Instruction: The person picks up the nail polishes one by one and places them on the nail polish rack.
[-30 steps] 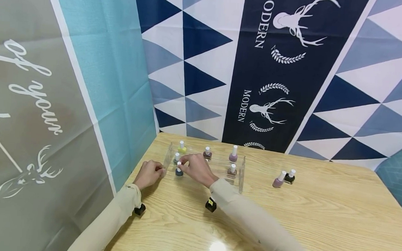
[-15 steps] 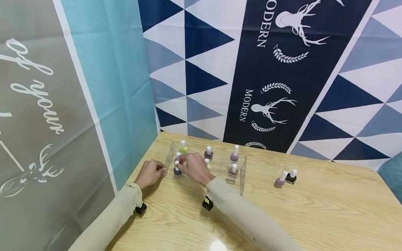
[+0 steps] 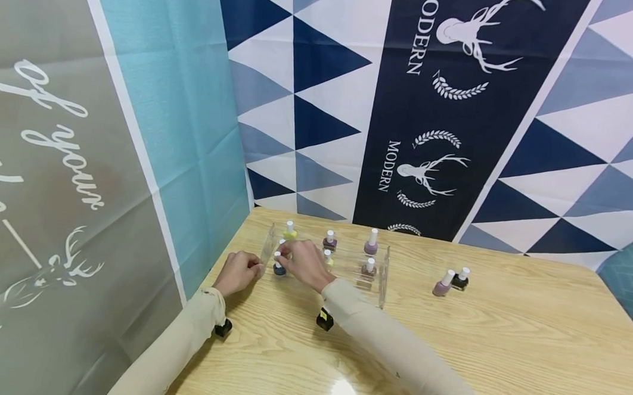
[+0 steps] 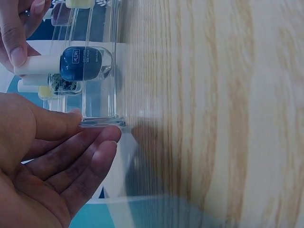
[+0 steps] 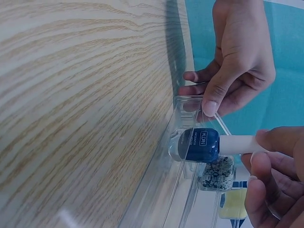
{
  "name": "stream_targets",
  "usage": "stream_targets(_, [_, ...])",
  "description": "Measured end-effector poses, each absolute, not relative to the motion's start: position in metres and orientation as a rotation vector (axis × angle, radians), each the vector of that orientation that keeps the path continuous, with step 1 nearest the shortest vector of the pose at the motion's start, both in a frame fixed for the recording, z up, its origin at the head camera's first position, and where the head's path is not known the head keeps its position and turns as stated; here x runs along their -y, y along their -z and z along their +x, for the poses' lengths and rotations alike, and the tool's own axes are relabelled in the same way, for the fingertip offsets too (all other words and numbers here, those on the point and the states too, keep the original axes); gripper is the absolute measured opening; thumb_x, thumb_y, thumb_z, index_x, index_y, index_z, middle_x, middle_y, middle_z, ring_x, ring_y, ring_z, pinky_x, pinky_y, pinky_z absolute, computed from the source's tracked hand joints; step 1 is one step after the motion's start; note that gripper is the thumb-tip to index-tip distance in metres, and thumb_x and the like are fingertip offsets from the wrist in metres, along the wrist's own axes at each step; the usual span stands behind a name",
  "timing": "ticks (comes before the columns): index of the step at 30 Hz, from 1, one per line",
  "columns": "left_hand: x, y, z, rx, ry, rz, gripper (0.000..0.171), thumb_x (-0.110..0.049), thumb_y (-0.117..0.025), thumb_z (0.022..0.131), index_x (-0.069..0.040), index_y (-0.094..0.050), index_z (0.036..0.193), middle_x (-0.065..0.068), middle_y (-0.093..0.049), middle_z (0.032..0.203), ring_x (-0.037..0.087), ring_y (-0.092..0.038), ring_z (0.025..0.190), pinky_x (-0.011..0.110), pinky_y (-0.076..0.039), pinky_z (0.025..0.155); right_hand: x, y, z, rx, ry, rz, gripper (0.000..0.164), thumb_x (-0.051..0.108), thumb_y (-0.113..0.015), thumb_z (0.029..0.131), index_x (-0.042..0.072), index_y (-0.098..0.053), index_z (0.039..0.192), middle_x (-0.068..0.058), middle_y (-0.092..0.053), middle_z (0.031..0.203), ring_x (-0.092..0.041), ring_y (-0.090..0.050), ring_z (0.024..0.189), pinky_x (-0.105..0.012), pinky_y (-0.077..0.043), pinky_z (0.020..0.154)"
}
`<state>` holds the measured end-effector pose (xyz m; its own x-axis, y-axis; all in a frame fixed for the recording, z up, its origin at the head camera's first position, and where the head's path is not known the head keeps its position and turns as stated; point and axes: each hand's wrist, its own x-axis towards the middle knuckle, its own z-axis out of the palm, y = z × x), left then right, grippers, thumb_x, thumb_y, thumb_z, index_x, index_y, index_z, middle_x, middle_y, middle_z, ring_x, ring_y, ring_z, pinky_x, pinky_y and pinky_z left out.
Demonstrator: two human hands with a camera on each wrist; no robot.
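My right hand [image 3: 305, 262] pinches the white cap of a dark blue nail polish bottle [image 5: 202, 145] between thumb and fingers. That bottle stands upright in the lowest front tier of a clear acrylic rack [image 3: 384, 278], close to its left end. With thumb and fingers, my left hand [image 3: 237, 272] grips the rack's left end panel [image 4: 102, 124]. Just behind the blue bottle is a speckled black-and-white nail polish bottle [image 5: 216, 173], partly hidden by the right hand in the head view. A yellow bottle [image 3: 290, 234] occupies the tier behind it.
Further back and right on the rack stand purple [image 3: 370, 247], dark plum [image 3: 329, 243], pale yellow [image 3: 328, 261] and brownish [image 3: 369, 270] bottles. Right of the rack, a mauve bottle [image 3: 442, 287] and a black bottle [image 3: 460, 281] stand on the wooden table [image 3: 530, 328]. Patterned cloth hangs behind and left.
My right hand has shifted slightly left with the blue nail polish bottle, nearer the rack's left end. The left hand keeps its hold on the rack. The head view has turned a little.
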<state>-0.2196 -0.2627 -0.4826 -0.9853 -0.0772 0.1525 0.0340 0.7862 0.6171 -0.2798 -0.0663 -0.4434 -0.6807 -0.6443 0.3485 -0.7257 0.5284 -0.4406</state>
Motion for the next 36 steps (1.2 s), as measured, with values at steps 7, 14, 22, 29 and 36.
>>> stream_targets(7, [0.264,0.484,-0.222,2.798,0.978,0.022,0.015,-0.003,-0.070,0.096,-0.006,-0.077,0.083,-0.002,-0.067,0.069,0.013,-0.056,0.062,0.032,-0.047,0.064,0.069,0.442,-0.279,2.621,-0.867,1.203,0.010,0.022,-0.078,0.095,0.012,-0.080,0.097,0.002,-0.078,0.091,-0.005,-0.068,0.070,-0.016,-0.049,0.058])
stream_targets(14, [0.264,0.484,-0.223,2.810,0.987,0.025,0.016,-0.004,-0.069,0.097,-0.007,-0.077,0.084,-0.002,-0.068,0.070,0.013,-0.056,0.062,0.032,-0.047,0.064,0.070,0.440,-0.276,2.614,-0.881,1.217,0.009,0.022,-0.078,0.095,0.013,-0.080,0.096,0.003,-0.078,0.090,-0.005,-0.068,0.071,-0.018,-0.049,0.058])
stream_targets(22, [0.264,0.484,-0.221,2.804,0.976,0.028,0.013,-0.003,-0.069,0.097,-0.005,-0.078,0.087,0.000,-0.070,0.072,0.012,-0.060,0.065,0.036,-0.052,0.068,0.068,0.442,-0.275,2.658,-0.875,1.214,0.013,0.025,-0.078,0.095,0.013,-0.080,0.102,0.003,-0.078,0.093,-0.007,-0.070,0.077,-0.020,-0.051,0.061])
stream_targets(29, [0.262,0.482,-0.219,2.816,0.994,0.035,0.015,-0.003,-0.068,0.098,-0.005,-0.079,0.088,0.003,-0.072,0.075,0.013,-0.059,0.063,0.035,-0.050,0.066,0.055,0.435,-0.274,2.639,-0.899,1.249,0.016,0.022,-0.077,0.096,0.010,-0.080,0.106,-0.001,-0.078,0.098,-0.016,-0.074,0.088,-0.026,-0.056,0.072])
stream_targets(36, [0.263,0.482,-0.217,2.824,1.070,0.068,0.017,-0.007,-0.066,0.101,-0.006,-0.078,0.089,0.003,-0.069,0.072,0.016,-0.057,0.058,0.034,-0.047,0.058,0.035,0.427,-0.275,2.554,-0.878,1.253,0.012,0.015,-0.076,0.095,0.007,-0.080,0.103,-0.003,-0.078,0.095,-0.022,-0.075,0.087,-0.034,-0.057,0.075])
